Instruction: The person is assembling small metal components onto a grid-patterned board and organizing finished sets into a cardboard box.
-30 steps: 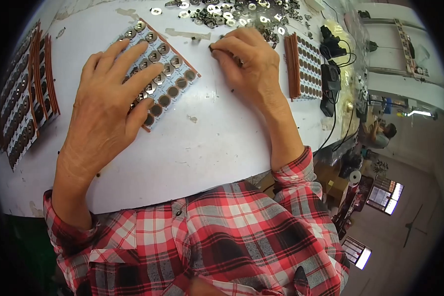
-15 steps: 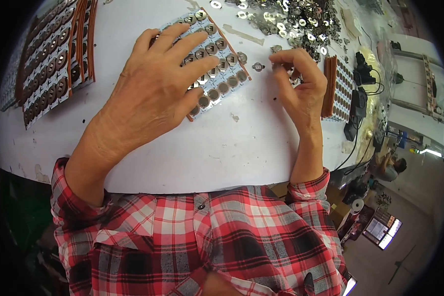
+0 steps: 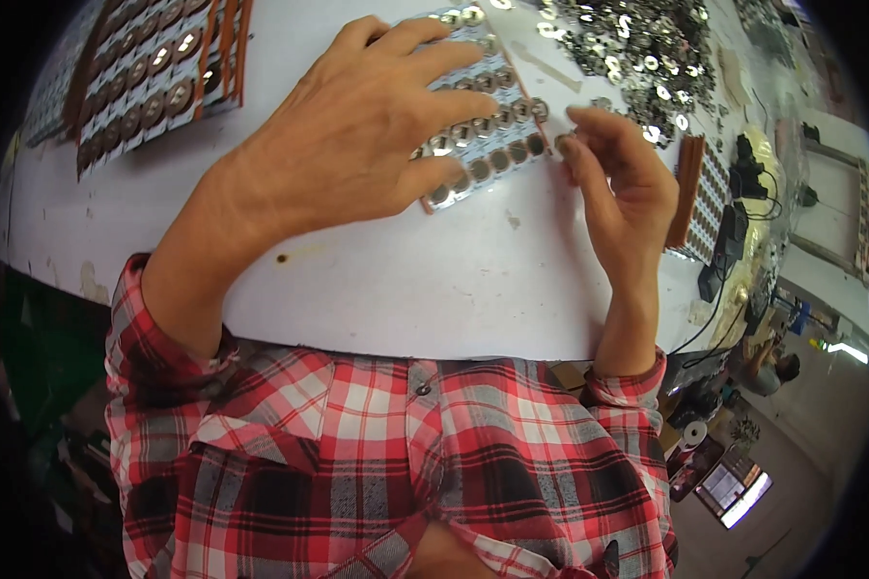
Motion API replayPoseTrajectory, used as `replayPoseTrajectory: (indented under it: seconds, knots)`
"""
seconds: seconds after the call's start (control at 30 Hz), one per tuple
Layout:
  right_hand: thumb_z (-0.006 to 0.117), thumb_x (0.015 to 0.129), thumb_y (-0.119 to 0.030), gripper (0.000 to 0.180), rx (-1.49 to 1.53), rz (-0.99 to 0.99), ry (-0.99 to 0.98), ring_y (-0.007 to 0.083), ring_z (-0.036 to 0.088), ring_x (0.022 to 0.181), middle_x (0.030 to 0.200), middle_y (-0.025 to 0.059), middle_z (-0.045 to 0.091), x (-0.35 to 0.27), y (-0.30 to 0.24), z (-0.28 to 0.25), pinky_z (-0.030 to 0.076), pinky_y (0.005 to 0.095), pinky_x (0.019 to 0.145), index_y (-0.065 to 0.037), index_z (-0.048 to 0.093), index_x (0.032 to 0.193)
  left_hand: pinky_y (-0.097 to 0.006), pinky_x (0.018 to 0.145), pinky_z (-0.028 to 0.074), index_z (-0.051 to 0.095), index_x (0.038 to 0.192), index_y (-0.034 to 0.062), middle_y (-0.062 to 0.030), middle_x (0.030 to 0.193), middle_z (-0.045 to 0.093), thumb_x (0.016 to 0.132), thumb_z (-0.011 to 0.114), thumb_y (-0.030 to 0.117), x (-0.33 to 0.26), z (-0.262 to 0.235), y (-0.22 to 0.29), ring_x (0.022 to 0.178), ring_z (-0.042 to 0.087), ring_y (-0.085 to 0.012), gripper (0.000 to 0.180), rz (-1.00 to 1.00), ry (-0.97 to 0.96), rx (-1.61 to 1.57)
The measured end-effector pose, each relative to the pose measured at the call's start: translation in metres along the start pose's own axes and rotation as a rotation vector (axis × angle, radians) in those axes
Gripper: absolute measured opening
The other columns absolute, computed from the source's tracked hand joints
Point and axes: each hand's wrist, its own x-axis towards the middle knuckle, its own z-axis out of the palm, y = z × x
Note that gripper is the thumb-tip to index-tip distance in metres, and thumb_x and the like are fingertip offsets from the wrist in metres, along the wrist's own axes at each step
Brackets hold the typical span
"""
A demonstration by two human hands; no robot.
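My left hand [image 3: 357, 125] lies flat with fingers spread on a brown-edged tray [image 3: 497, 145] of round metal discs set in rows, pressing it to the white table [image 3: 357, 280]. My right hand [image 3: 623, 183] hovers just right of that tray, fingertips pinched near its right edge, apparently on a small metal part too small to make out. A heap of loose shiny metal parts [image 3: 637, 43] lies beyond the right hand.
Filled trays of discs [image 3: 150, 77] stand at the far left. Another brown-edged tray [image 3: 700, 193] sits on the right, by black cables and a device [image 3: 734, 232]. The table's front edge runs close to my red plaid shirt [image 3: 406, 463].
The view has drawn closer and shifted. My right hand has lifted a little and turned beside the tray's right edge. My left hand stays flat on the tray.
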Motion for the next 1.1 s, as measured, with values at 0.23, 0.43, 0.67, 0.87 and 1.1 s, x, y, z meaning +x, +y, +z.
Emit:
replayPoseTrajectory:
  seconds: [0.23, 0.43, 0.67, 0.87, 1.1]
  knots:
    - [0.071, 0.096, 0.0, 0.014, 0.293, 0.192, -0.31, 0.0079, 0.065, 0.073, 0.087, 0.0047, 0.073, -0.009, -0.033, 0.027, 0.051, 0.0212, 0.06, 0.004, 0.071, 0.109, -0.048, 0.106, 0.038, 0.069, 0.127, 0.0081, -0.0199, 0.141, 0.056, 0.082, 0.074, 0.021, -0.003, -0.017, -0.021, 0.134, 0.048, -0.0353, 0.047, 0.066, -0.11, -0.21]
    - [0.072, 0.096, -0.001, 0.01, 0.304, 0.215, -0.38, 0.0067, 0.064, 0.075, 0.087, 0.0026, 0.072, -0.01, -0.023, 0.045, 0.049, 0.02, 0.065, 0.002, 0.072, 0.105, -0.047, 0.107, 0.037, 0.069, 0.127, 0.0068, -0.0194, 0.141, 0.056, 0.086, 0.072, 0.022, -0.004, -0.009, -0.024, 0.134, 0.048, -0.034, 0.044, 0.069, -0.074, -0.188]
    - [0.073, 0.094, 0.0, 0.01, 0.04, -0.003, -0.329, 0.0059, 0.064, 0.078, 0.089, 0.0001, 0.071, -0.013, -0.024, 0.043, 0.05, 0.0205, 0.07, 0.002, 0.071, 0.104, -0.048, 0.109, 0.036, 0.069, 0.128, 0.0047, -0.0219, 0.144, 0.055, 0.084, 0.07, 0.021, -0.003, -0.014, -0.027, 0.137, 0.046, -0.036, 0.046, 0.076, -0.118, -0.239]
    - [0.073, 0.093, 0.001, 0.01, -0.039, -0.031, -0.341, 0.0054, 0.063, 0.076, 0.087, -0.0001, 0.071, -0.011, -0.029, 0.044, 0.05, 0.0203, 0.069, 0.002, 0.071, 0.103, -0.05, 0.109, 0.036, 0.068, 0.13, 0.0037, -0.0247, 0.146, 0.053, 0.081, 0.068, 0.018, -0.002, -0.014, -0.032, 0.138, 0.046, -0.0386, 0.051, 0.09, -0.154, -0.248]
    - [0.074, 0.092, 0.003, 0.011, 0.017, -0.046, -0.339, 0.0051, 0.064, 0.077, 0.089, 0.0005, 0.07, -0.009, -0.028, 0.04, 0.048, 0.019, 0.067, 0.001, 0.072, 0.103, -0.05, 0.108, 0.037, 0.068, 0.129, 0.0028, -0.0245, 0.146, 0.053, 0.084, 0.07, 0.02, -0.001, -0.015, -0.03, 0.136, 0.047, -0.0387, 0.049, 0.1, -0.141, -0.225]
